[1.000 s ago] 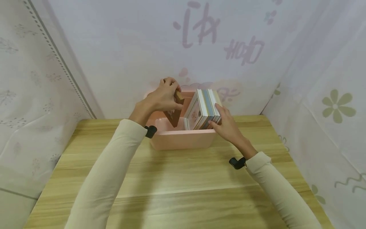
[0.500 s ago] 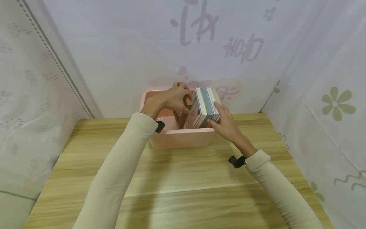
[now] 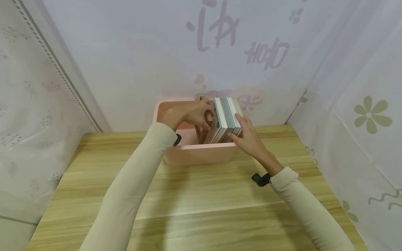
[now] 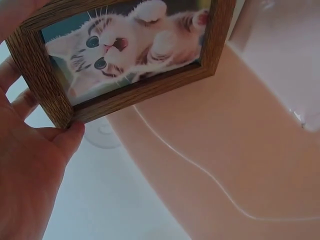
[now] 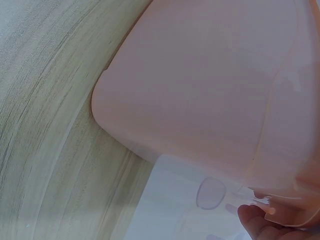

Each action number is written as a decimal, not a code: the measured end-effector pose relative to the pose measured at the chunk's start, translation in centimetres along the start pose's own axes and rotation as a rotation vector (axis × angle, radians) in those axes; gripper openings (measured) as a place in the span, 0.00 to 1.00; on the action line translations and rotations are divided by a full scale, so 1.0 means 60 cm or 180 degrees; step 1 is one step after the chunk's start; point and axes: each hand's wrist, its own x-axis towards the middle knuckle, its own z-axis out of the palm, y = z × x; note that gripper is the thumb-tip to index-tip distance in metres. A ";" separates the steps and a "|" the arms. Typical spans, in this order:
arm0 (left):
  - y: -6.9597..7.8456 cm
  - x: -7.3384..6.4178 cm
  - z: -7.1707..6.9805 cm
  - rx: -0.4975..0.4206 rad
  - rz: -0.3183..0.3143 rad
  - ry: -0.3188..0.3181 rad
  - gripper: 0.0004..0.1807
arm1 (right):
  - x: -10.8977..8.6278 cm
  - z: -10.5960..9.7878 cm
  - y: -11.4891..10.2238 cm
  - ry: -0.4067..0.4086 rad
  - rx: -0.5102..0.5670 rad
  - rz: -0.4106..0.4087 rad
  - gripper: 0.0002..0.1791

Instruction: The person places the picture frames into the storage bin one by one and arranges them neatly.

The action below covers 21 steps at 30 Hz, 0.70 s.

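Observation:
A brown wooden picture frame stands tilted inside a pink plastic bin. My left hand grips it by its upper edge; the left wrist view shows a kitten photo in this picture frame, with my thumb at one corner. Just right of it, several white, blue and cream picture frames lean in a row in the bin's right part. My right hand holds this row, its thumb on the near edge. In the right wrist view, only some fingers show beside the bin's rim.
The bin stands on a wood-grain table near its far edge, close to a printed cloth backdrop. Patterned cloth also hangs along the right side. The bin's left part shows bare pink floor.
My left hand has moved right and lower with the brown picture frame, bringing it up close to the leaning row. My right hand has stayed at the row.

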 end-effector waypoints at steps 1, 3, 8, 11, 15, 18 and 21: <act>-0.001 0.002 0.001 0.0007 0.0009 -0.0010 0.27 | 0.000 0.000 0.001 -0.0004 0.0000 -0.0003 0.45; -0.002 0.007 0.002 0.0040 0.0016 -0.0036 0.26 | 0.000 0.001 0.001 -0.0011 0.0002 0.0001 0.45; -0.007 0.014 0.006 0.0105 0.0004 -0.0103 0.23 | 0.001 0.002 0.002 -0.0021 -0.0002 0.0016 0.46; -0.011 0.017 0.008 0.0162 0.0027 -0.0111 0.22 | 0.003 0.000 0.000 -0.0017 -0.0005 0.0027 0.46; -0.017 0.020 0.011 0.0146 0.0031 -0.0172 0.21 | 0.004 -0.002 -0.001 -0.0015 -0.0008 0.0012 0.46; -0.020 0.025 0.014 0.0093 0.0034 -0.0257 0.21 | 0.004 -0.001 0.000 -0.0010 -0.0017 -0.0004 0.46; -0.023 0.030 0.019 0.0119 0.0078 -0.0309 0.21 | 0.002 0.002 0.001 -0.0021 -0.0018 -0.0016 0.46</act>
